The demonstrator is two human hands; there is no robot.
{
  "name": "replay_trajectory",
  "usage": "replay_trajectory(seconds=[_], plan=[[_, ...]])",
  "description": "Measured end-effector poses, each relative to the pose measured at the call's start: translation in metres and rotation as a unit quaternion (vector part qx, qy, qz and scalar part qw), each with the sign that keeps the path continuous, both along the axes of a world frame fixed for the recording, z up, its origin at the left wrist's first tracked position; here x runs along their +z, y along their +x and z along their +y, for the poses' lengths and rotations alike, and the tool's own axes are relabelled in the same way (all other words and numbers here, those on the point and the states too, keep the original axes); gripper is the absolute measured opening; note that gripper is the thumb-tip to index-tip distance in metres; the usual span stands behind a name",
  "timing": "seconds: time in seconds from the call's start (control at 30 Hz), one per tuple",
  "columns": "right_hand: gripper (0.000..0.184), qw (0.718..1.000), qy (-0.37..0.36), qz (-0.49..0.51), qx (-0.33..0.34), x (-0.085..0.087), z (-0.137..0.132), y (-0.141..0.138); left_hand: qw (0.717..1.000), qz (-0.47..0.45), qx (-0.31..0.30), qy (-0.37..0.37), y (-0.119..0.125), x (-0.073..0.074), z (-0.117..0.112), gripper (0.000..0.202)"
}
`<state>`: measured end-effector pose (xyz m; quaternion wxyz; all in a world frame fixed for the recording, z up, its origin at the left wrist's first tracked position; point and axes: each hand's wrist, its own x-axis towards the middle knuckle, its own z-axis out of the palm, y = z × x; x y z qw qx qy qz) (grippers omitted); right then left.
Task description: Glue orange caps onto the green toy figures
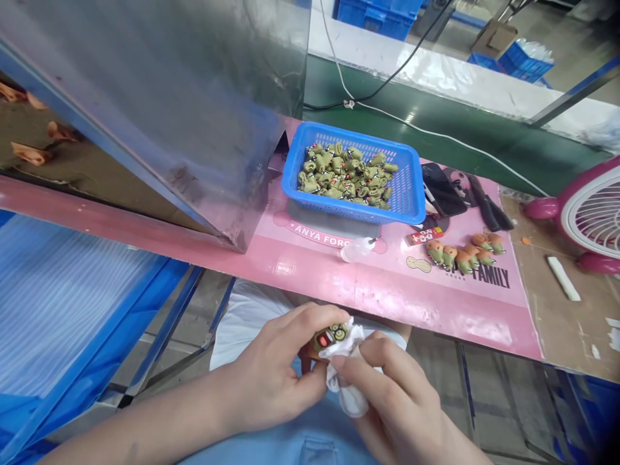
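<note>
At 6 o'clock my left hand (274, 368) pinches a small painted figurine (332, 339), my right hand (392, 403) closed narrow on a white cloth (346, 381) pressed against it. Cloth slipping could drop it to the floor (484, 400); hard rubbing could scuff the paint.

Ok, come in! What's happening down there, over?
Left hand pinching small green figurine. Right hand holding white cloth against it. Pink table edge beyond, not touching.
</note>
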<state>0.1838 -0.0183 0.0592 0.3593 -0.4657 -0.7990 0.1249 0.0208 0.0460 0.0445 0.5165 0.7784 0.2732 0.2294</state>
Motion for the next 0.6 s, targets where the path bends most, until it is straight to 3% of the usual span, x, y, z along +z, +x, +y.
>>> replay_trajectory(seconds=[0.17, 0.27, 0.33, 0.43, 0.5, 0.6], plan=[[0.034, 1.000, -0.027, 0.001, 0.012, 0.000, -0.004, -0.003, 1.000, 0.007, -0.003, 0.015, 0.001, 0.000, 0.001, 0.053], [0.034, 0.998, -0.037, -0.047, -0.002, 0.000, -0.008, 0.001, 1.000, 0.011, 0.000, 0.019, 0.000, 0.000, 0.000, 0.050], [0.031, 0.992, -0.053, -0.101, -0.048, -0.005, -0.008, 0.013, 1.000, 0.005, 0.014, 0.012, -0.002, -0.001, 0.000, 0.051], [0.023, 0.969, -0.077, -0.154, -0.175, -0.024, -0.005, 0.041, 0.999, -0.026, 0.038, -0.015, -0.005, -0.001, 0.001, 0.057], [0.022, 0.953, -0.089, -0.156, -0.246, -0.040, -0.001, 0.061, 0.996, -0.061, 0.039, -0.044, -0.006, -0.002, 0.001, 0.060], [0.023, 0.935, -0.112, -0.147, -0.301, -0.064, 0.005, 0.080, 0.987, -0.123, 0.036, -0.095, -0.004, -0.002, 0.000, 0.062]])
